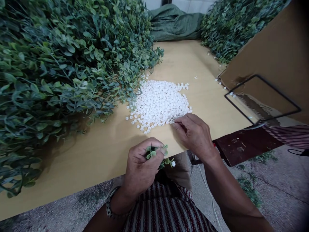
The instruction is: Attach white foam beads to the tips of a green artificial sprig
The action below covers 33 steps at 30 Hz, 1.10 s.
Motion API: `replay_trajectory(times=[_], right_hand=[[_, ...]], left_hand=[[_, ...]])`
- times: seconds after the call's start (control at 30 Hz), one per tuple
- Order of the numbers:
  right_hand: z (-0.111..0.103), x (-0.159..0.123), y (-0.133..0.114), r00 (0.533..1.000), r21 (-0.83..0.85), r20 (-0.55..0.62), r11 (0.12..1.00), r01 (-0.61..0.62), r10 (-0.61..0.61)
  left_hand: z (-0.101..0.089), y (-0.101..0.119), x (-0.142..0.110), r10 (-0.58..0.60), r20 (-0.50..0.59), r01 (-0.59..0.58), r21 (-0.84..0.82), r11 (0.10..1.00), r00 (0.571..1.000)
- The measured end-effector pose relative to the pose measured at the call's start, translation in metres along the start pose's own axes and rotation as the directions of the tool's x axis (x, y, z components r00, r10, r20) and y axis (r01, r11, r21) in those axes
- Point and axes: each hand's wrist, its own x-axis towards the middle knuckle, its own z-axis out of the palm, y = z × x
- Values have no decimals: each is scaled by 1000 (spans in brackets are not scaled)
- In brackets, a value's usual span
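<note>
My left hand [144, 164] is closed around an artificial green sprig [151, 152], just over the table's front edge. Small leaves poke out between the fingers, and a little white flower [173, 163] shows at one tip below the hand. My right hand [193, 133] rests at the near right edge of a pile of small white plastic blossoms [161, 101]. Its thumb and forefinger are pinched together by the outermost pieces; what lies between them is too small to make out.
Heaped artificial greenery [72, 58] covers the table's left side, with another heap [241, 29] at the back right. A dark green sack [176, 24] lies behind. On the right stand a cardboard sheet [272, 61] and a black wire frame [277, 91]. Loose blossoms lie around the pile.
</note>
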Motion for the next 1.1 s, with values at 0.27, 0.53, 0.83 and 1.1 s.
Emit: replay_trajectory(times=[0.27,0.53,0.83,1.1], right_hand=[[-4,-5,-11,994,143,49,984,-102,96],[-6,-6,-11,999,187,39,982,5,-12],[-11,-17,-5,996,380,54,920,-90,76],[-7,-16,-4,991,257,77,962,91,-114]], left_hand=[[2,0,1,23,-26,-23,13,1000,999],[4,0,0,26,-46,-24,45,999,999],[5,2,1,24,-49,-22,40,999,998],[6,5,1,16,-67,-11,71,997,998]])
